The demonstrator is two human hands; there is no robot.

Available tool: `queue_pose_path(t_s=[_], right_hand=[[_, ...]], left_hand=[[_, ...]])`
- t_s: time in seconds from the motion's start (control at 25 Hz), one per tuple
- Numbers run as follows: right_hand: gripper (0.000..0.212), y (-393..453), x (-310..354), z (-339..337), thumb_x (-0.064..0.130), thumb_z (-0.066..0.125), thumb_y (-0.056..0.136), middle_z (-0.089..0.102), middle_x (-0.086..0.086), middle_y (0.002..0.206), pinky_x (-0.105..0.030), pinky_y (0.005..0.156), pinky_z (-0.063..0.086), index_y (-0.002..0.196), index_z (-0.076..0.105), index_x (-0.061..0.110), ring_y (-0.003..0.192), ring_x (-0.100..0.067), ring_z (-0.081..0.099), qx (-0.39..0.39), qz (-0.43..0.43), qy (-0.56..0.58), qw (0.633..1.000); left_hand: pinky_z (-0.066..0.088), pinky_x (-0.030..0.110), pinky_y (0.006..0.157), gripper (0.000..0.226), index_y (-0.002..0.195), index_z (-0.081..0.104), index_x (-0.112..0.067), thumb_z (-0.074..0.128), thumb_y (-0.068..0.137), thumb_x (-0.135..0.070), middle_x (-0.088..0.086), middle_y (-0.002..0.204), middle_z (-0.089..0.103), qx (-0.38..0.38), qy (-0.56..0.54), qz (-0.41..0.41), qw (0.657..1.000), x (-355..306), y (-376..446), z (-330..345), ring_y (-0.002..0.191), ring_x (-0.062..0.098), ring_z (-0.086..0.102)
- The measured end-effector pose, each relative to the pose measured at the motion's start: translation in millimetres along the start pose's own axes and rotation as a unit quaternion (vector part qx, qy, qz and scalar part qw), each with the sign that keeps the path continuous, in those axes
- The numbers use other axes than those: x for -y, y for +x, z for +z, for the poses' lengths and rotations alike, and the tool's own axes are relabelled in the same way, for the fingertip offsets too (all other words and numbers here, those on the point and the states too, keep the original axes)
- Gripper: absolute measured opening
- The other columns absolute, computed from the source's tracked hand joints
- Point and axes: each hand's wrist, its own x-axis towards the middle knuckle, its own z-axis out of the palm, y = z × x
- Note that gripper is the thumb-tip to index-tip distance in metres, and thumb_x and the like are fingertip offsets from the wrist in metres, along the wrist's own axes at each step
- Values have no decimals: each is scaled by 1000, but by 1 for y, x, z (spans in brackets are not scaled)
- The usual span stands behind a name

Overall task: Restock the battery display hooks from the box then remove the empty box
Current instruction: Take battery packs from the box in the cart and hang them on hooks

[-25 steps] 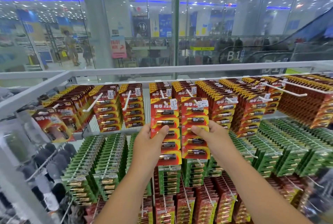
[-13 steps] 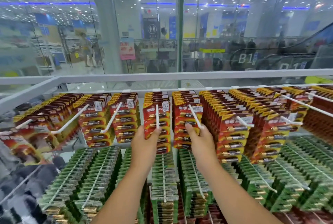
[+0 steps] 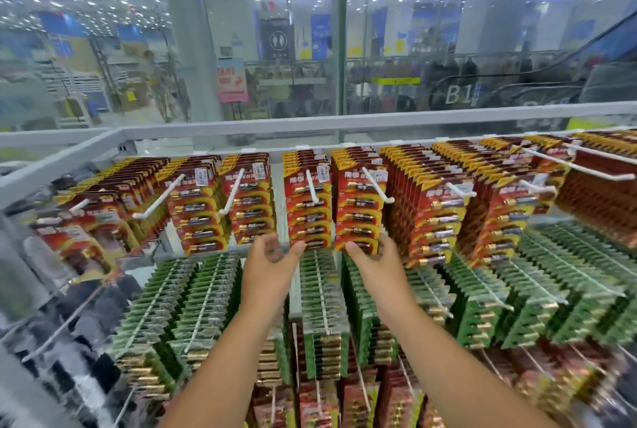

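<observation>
A person faces a white metal display rack (image 3: 344, 121) hung with carded batteries, seen from a head-worn camera. Two bare forearms reach up to the rack's top row. The left hand (image 3: 272, 264) and right hand (image 3: 374, 264) sit just under two neighbouring stacks of red and yellow blister-carded battery packs: the left stack (image 3: 306, 200) and the right stack (image 3: 360, 207), each threaded on a white wire hook (image 3: 377, 184).

A second ago both hands held these packs out towards the hook tips. Half a second ago they were pressing them back along the hooks. Now the packs hang seated against the rest of the row, and both hands have let go, fingers loosely spread and holding nothing; the thumbs are near the bottom edges of the packs, contact unclear.

That suggests this pair of hooks is stocked. Below hangs a row of green carded battery packs (image 3: 320, 307). The supply box is not in view, so how much stock remains cannot be judged.
</observation>
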Motion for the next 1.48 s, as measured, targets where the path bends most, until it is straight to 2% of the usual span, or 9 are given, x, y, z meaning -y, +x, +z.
queue_pose_path(t_s=[0.12, 0.32, 0.52, 0.8, 0.92, 1.04, 1.16, 1.28, 1.48], right_hand=[[80, -39, -7, -8, 52, 70, 94, 37, 3, 162, -44, 114, 40, 159, 30, 30, 145, -22, 41, -25, 9, -45, 999], [56, -107, -3, -45, 47, 68, 98, 53, 13, 136, -36, 101, 44, 148, 44, 35, 124, -14, 53, -33, 14, -17, 999], [42, -164, -14, -116, 38, 69, 98, 61, 11, 125, -32, 96, 47, 137, 54, 29, 119, -10, 60, -104, 0, -7, 995], [25, -237, -51, -281, 30, 75, 96, 69, 5, 114, -32, 91, 51, 118, 62, 33, 109, -15, 66, -234, 5, -1, 972], [21, -276, -70, -365, 25, 76, 95, 71, 1, 112, -30, 87, 53, 111, 65, 32, 98, -8, 68, -273, 10, 8, 962], [25, -322, -87, -467, 22, 73, 96, 71, 4, 112, -18, 83, 50, 118, 64, 28, 92, 2, 67, -283, 18, -1, 959], [25, -353, -112, -558, 19, 75, 95, 68, 4, 109, -31, 96, 52, 111, 64, 34, 97, -7, 66, -284, 41, -26, 958], [26, -371, -131, -625, 17, 75, 95, 68, 3, 109, -40, 102, 52, 114, 64, 32, 100, -12, 66, -278, 72, -21, 958], [29, -354, -151, -689, 27, 74, 95, 68, 6, 119, -29, 96, 52, 121, 63, 35, 114, -11, 65, -241, 111, -29, 964]], left_hand=[[42, 32, 92, 50, 134, 54, -29, 72, 93, -50, -13, 129, 54, 46, -1, 3, 999, 11, -32, -21, 114, 12, 55], [44, 33, 91, 43, 130, 55, -34, 69, 94, -54, -15, 127, 57, 138, -4, 7, 990, 19, -88, -26, 101, 4, 57], [42, 28, 86, 34, 119, 60, -30, 75, 92, -44, -11, 118, 63, 189, -33, 16, 981, 7, -148, 18, 111, 14, 60], [49, 26, 77, 34, 119, 64, -24, 78, 91, -39, -3, 119, 67, 311, -28, 50, 949, -15, -266, 140, 93, 10, 64], [48, 24, 75, 31, 117, 65, -20, 79, 92, -31, 1, 115, 68, 351, -25, 53, 935, -28, -333, 205, 90, 14, 63], [48, 18, 73, 26, 115, 64, -25, 78, 93, -29, -2, 114, 69, 374, -19, 72, 925, -32, -410, 277, 83, 2, 63], [45, 5, 62, 24, 115, 61, -25, 75, 95, -25, -13, 107, 63, 397, -13, 73, 915, -32, -484, 338, 74, -11, 61], [48, 8, 64, 23, 106, 59, -37, 77, 93, -28, -11, 115, 63, 421, -1, 57, 905, -29, -538, 390, 85, -2, 63], [47, 17, 78, 33, 122, 61, -31, 76, 93, -37, -7, 129, 62, 421, 38, 22, 906, -16, -565, 454, 103, 0, 61]])
